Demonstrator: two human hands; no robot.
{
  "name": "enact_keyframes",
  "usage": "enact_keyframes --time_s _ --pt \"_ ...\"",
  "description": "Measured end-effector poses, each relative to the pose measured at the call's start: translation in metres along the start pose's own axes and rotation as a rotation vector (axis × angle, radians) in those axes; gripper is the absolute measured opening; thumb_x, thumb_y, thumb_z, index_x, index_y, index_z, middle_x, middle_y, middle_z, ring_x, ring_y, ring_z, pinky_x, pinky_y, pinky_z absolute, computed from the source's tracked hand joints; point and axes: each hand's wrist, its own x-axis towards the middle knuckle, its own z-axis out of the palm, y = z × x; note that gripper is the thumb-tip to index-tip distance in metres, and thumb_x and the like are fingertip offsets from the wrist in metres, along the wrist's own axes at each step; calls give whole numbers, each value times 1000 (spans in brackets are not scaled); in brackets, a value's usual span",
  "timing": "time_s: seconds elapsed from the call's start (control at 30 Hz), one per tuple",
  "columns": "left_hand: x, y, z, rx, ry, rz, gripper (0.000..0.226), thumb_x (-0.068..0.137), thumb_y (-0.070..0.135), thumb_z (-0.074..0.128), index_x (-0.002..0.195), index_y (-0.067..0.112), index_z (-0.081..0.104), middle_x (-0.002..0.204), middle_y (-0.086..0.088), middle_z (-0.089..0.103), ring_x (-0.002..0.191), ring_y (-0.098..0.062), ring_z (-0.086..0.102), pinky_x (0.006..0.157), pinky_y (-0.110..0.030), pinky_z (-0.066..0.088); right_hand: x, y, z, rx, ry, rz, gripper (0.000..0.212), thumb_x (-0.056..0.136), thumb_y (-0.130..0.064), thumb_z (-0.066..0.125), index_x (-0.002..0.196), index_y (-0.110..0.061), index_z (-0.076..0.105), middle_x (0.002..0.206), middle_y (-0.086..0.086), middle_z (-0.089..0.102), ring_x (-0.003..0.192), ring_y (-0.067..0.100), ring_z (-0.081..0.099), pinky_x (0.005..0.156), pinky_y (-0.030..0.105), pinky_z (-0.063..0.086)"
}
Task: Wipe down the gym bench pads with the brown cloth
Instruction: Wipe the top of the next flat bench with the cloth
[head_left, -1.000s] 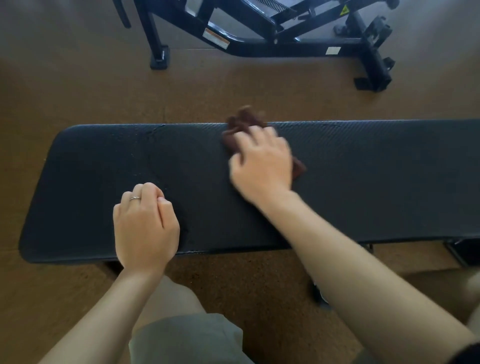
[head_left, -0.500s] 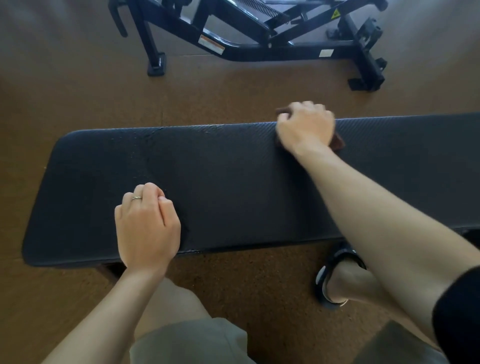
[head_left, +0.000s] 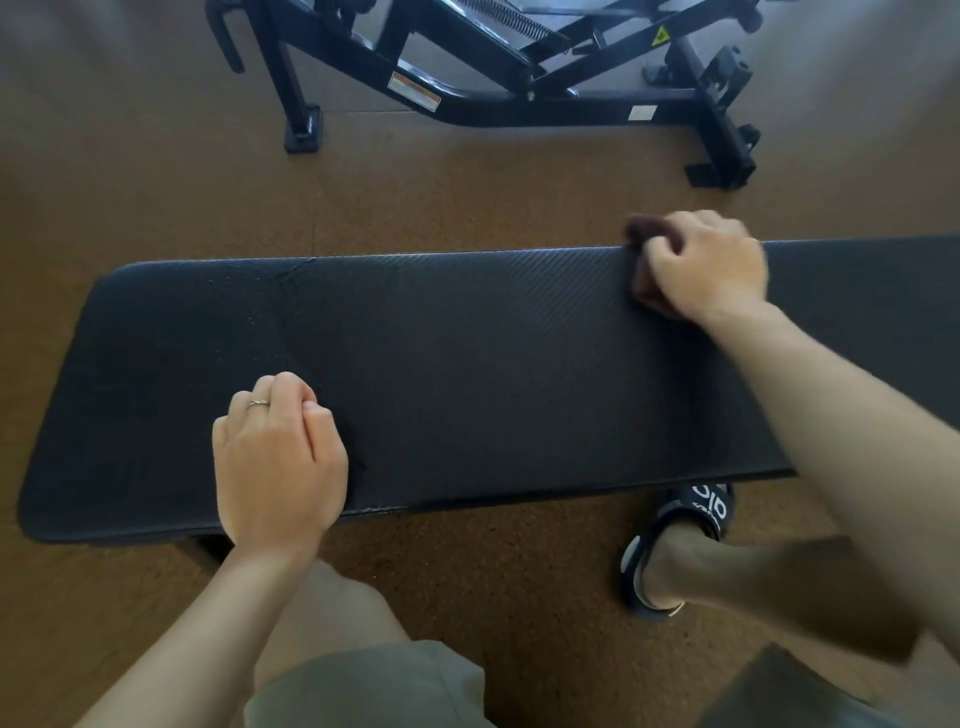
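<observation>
The brown cloth (head_left: 644, 260) sits at about two o'clock on the bench pad (head_left: 467, 364), bunched over its far edge under your right hand (head_left: 706, 265), whose curled fingers grip it. Your left hand (head_left: 278, 457) rests at about eight o'clock near the pad's near edge, fingers curled under into a loose fist, holding nothing. A black machine frame (head_left: 519, 78) stands at twelve o'clock

I see two bare forearms with no sleeves reaching the wrists. The left hand (head_left: 278, 457) wears a thin silver ring (head_left: 258, 402) on one finger; the right hand (head_left: 709, 265) is unadorned. I see olive-grey fabric shorts (head_left: 374, 686) over both thighs, and a black slide sandal with white lettering (head_left: 675, 545) on the right foot.
</observation>
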Motion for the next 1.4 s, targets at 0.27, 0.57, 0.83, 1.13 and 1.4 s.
enact_keyframes --time_s 0.27,0.57,0.83,1.13,1.4 --pt "0 1 1 2 8 -3 21 93 18 32 80 14 48 76 -2 50 71 -24 44 70 -44 37 -18 -109 28 5 33 -1 53 86 -40 32 114 -15 70 123 12 68 116 37 58 96 44 41" --pt "-2 -4 -1 -33 0 7 21 94 17 32 82 14 49 77 -2 50 71 -25 45 71 -45 39 -160 -159 33 202 -1 -515 43 95 -33 51 135 -21 63 142 0 60 132 25 51 110 43 41" --pt "-2 -2 0 -3 6 16 21 96 20 32 83 15 47 80 -2 51 75 -24 46 73 -43 38 -139 -82 20 36 112 20 53 95 -39 43 140 -17 61 146 10 58 135 35 49 114 50 37" --pt "-3 -3 1 29 5 13 18 96 15 33 83 14 45 80 -3 49 75 -26 44 72 -42 33 -175 -188 40 236 -19 -605 50 93 -36 51 140 -22 61 147 5 57 135 30 50 112 47 39" --pt "-3 0 3 30 27 -53 20 94 17 30 82 13 47 80 -2 51 75 -28 45 75 -46 37 -80 -32 18 85 111 -80 55 95 -38 43 143 -16 57 152 11 53 136 36 48 114 49 38"
